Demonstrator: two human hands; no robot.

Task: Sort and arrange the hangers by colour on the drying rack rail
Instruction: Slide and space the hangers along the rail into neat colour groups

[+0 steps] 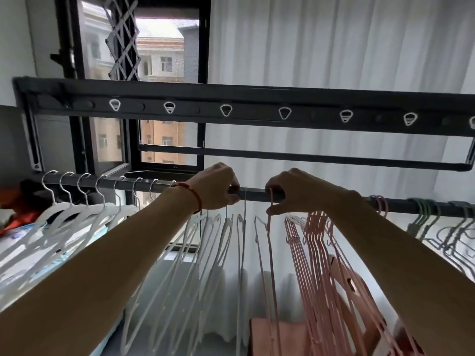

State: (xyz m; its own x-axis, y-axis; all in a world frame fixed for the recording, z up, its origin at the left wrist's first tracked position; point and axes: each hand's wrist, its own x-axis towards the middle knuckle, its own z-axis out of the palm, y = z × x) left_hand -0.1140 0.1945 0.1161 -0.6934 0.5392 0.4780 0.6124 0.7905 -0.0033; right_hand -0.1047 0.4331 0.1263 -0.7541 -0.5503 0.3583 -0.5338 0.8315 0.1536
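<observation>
A dark rail [254, 194] runs left to right across the middle. White hangers with metal hooks [84, 214] hang at its left, thin white hangers [216, 242] in the centre, pink hangers [316, 247] right of centre, grey-green ones [424, 217] at the far right. My left hand [218, 187], with a red string on its wrist, grips the rail and the hooks of the thin white hangers. My right hand [295, 192] pinches the hook of a single pink hanger [270, 250] on the rail, between the white and pink groups.
Above hangs a dark rack beam [257, 109] with white triangular holes and a second bar [282, 158] behind. White curtains [334, 47] fill the back right, a window [159, 73] the back left. A pink stool [282, 335] stands below right. Red cloth [20, 217] lies at far left.
</observation>
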